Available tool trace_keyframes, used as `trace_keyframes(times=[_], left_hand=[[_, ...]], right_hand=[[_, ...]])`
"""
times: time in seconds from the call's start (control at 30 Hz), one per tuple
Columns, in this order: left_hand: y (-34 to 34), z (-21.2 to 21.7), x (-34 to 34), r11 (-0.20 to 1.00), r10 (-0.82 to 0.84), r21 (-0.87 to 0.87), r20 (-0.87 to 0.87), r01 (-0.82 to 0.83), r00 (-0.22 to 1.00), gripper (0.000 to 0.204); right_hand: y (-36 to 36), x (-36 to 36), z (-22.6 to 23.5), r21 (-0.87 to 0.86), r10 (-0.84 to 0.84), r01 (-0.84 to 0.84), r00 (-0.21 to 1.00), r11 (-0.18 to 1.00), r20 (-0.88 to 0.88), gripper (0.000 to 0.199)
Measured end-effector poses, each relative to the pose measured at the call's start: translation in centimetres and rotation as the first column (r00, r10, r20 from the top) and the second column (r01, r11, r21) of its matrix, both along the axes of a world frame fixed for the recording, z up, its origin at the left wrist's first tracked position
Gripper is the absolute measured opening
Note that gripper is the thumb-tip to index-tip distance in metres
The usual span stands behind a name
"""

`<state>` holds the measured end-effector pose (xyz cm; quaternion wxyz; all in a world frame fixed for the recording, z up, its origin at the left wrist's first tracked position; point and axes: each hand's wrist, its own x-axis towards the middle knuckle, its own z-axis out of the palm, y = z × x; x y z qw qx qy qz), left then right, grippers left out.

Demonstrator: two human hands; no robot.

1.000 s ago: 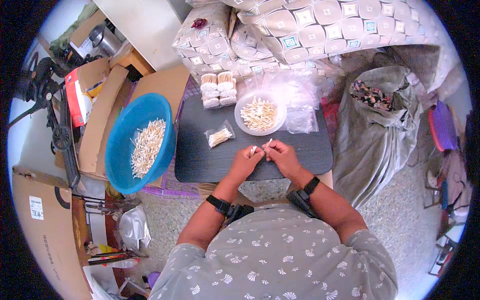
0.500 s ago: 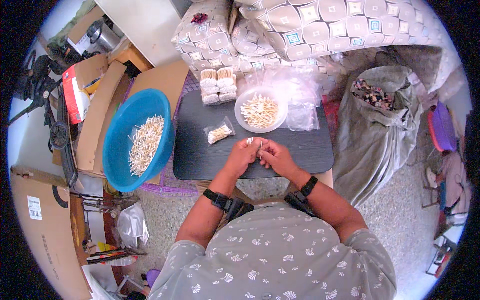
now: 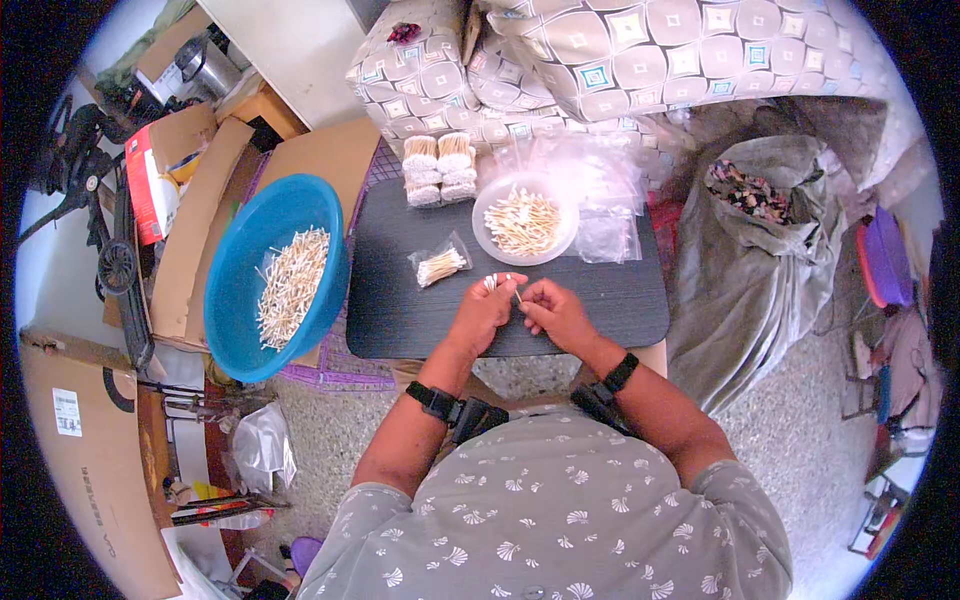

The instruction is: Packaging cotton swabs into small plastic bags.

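Over the near edge of the dark tabletop, my two hands almost meet. My left hand is closed around a few cotton swabs, their white tips showing above the fingers. Beside it, my right hand pinches a single cotton swab close to the left fingertips. Beyond the hands stands a round, translucent white bowl with loose cotton swabs inside. To its left lies a small clear bag of cotton swabs. Stacked bundles of swabs sit at the far left of the tabletop.
Left of the table, a large blue basin holds many loose swabs. Clear plastic bags lie at the table's far right. A patterned sofa stands behind. A grey sack is at the right, cardboard boxes at the left.
My hands have drawn slightly apart, and the swab in my right fingers now shows tilted between them. The left fingers have shifted a little. The camera view has moved slightly.
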<state>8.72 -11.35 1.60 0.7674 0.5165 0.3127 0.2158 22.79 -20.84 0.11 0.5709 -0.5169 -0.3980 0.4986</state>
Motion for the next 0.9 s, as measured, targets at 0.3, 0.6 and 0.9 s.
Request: trace_keyframes(times=[0.3,0.6,0.9], left_hand=[[-0.9,0.5,0.7,0.994,-0.053,0.095,-0.054,0.058,0.997,0.02],[0.3,-0.8,0.8,0.977,0.069,0.199,0.054,-0.079,0.996,0.026],[1.2,-0.4,-0.2,0.982,0.133,0.141,-0.016,-0.129,0.991,0.026]], right_hand=[[0.3,0.4,-1.1,0.023,-0.018,0.02,0.998,1.0,-0.064,0.015],[0.1,0.2,-0.4,0.037,-0.041,0.045,0.994,0.998,-0.097,0.014],[0.8,4.8,5.0,0.154,-0.17,0.116,0.897,0.981,0.409,0.011]])
